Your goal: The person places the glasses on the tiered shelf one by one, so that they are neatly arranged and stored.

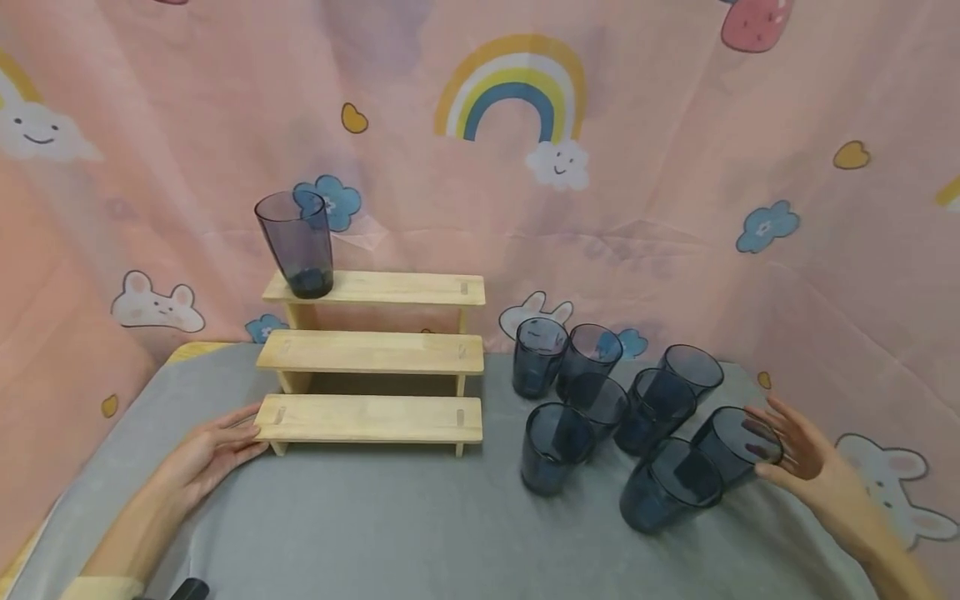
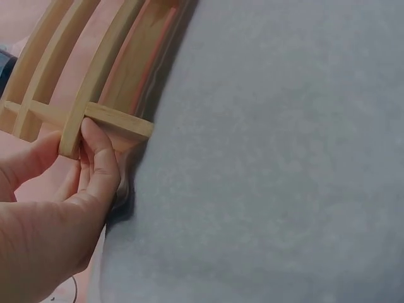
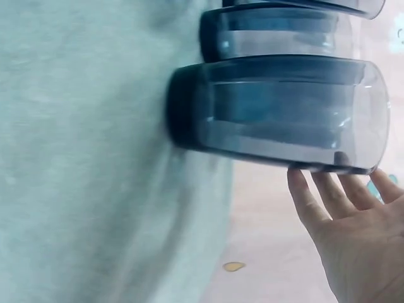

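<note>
My left hand pinches the left end of the lowest step of a three-tier wooden display stand. In the left wrist view, thumb and fingers lie on either side of that board's end. One tinted drinking glass stands upright on the top step, at its left end. Over on the right, my right hand is at the rightmost glass of a group, fingers spread and fairly straight. The right wrist view has its fingertips right at the side of this glass, near the rim.
Several more tinted glasses stand close together right of the stand, among them a front glass and a back left one. A grey cloth covers the table. Behind hangs a pink printed curtain. A small black object shows near the left wrist.
</note>
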Action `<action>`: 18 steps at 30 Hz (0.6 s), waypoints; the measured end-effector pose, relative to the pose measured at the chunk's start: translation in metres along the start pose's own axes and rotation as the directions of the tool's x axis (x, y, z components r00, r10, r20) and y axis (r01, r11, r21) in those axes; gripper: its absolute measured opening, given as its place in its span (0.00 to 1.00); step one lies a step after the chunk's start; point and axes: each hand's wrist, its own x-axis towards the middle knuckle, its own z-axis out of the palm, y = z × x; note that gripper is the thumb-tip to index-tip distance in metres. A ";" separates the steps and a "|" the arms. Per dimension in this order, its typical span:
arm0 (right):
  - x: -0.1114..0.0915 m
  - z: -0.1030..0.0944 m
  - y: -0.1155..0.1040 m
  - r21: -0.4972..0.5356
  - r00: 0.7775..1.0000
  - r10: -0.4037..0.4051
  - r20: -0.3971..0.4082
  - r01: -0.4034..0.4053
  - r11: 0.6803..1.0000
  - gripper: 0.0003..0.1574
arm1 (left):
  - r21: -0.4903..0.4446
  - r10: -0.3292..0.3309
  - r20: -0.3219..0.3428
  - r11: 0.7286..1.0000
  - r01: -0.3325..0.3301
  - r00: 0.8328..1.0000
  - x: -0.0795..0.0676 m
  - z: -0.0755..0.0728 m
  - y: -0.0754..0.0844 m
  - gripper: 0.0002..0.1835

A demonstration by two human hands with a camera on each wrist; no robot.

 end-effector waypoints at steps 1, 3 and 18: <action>-0.001 0.002 0.002 -0.037 0.999 0.037 0.005 -0.037 0.999 0.52 | 0.000 -0.002 -0.007 1.000 0.002 1.000 -0.001 -0.001 0.000 0.38; -0.003 0.007 0.006 -0.099 0.996 0.086 0.010 -0.085 0.991 0.54 | 0.011 0.001 -0.004 1.000 -0.001 1.000 -0.002 -0.002 0.000 0.38; -0.005 0.030 0.011 -0.067 0.993 0.062 -0.104 -0.069 0.995 0.54 | -0.063 0.015 -0.058 0.998 -0.019 0.998 -0.005 0.000 0.000 0.36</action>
